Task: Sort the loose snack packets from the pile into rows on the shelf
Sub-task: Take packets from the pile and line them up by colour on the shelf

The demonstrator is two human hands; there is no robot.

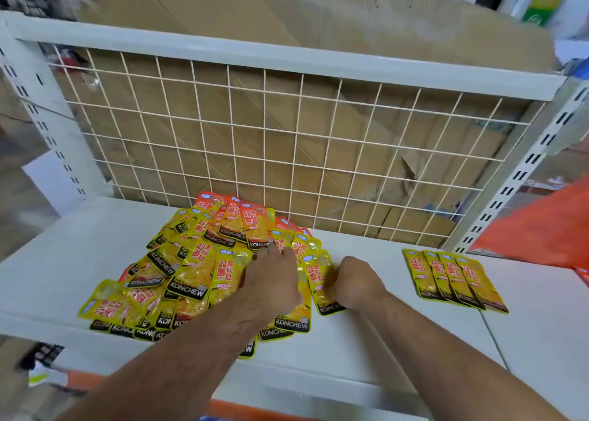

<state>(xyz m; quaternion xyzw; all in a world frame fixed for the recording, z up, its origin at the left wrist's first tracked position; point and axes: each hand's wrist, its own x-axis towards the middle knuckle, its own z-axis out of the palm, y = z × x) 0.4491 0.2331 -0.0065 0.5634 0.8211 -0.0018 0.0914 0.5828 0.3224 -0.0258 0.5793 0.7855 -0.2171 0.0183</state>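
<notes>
Far out to the left of both hands, the pile [178, 271] of yellow snack packets is sprawling over the white shelf [382, 341], its far side heaping up against the wire grid [287, 134] at the back. The left hand [271, 283] is lying on the pile's right flank, knuckles up, fingertips tucked down among the packets. Whether it is pinching one or only pressing the heap flat cannot be told from here.

Just right of it, a single packet [318, 277] is sitting at the pile's fringe, between the two hands and partly on bare shelf. The right hand [358, 282] is clenching round that packet's right edge.

Well off to the right of the right hand, a row [452, 280] of four packets is lying face up, overlapping evenly, dark bands toward the person.

This looks like one packet being drawn out for that row. Doing it well probably means:
- the left hand steadying the heap while the right hand slides its packet out low and sideways, because packets near the left forearm are hanging over the shelf's front lip and could slip off;
- turning the packet to match the row, then laying it at the row's near end with the same overlap.
</notes>
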